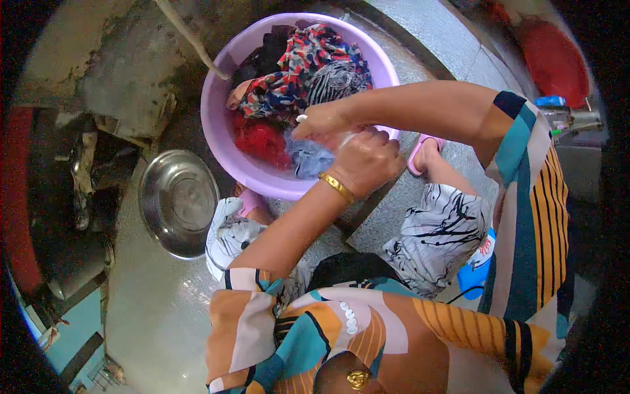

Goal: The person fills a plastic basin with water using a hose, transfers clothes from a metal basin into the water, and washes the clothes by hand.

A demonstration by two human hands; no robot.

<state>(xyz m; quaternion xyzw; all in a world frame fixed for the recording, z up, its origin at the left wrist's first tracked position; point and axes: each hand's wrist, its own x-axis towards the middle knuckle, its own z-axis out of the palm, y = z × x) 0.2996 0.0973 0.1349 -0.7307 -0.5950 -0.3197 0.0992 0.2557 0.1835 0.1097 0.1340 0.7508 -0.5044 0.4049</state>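
Observation:
My left hand [369,161], with a gold bracelet on its wrist, is closed over the near right rim of a purple plastic basin [214,141]. Close against it, my right hand [323,123] bends down over the basin, fingers curled and partly blurred. A small white spot shows on the right hand, and a pale strip lies between the hands; what they grip is hidden. Inside the basin are a red, white and dark patterned cloth [315,49], a grey striped cloth [336,80], a red cloth [262,142] and a blue-grey cloth [310,159].
A shiny metal bowl [180,203] stands on the wet floor, left of the basin. A pale pipe [190,38] runs down to the basin's far left rim. My feet in pink slippers [416,156] flank the basin. A red basin [554,62] is at the far right.

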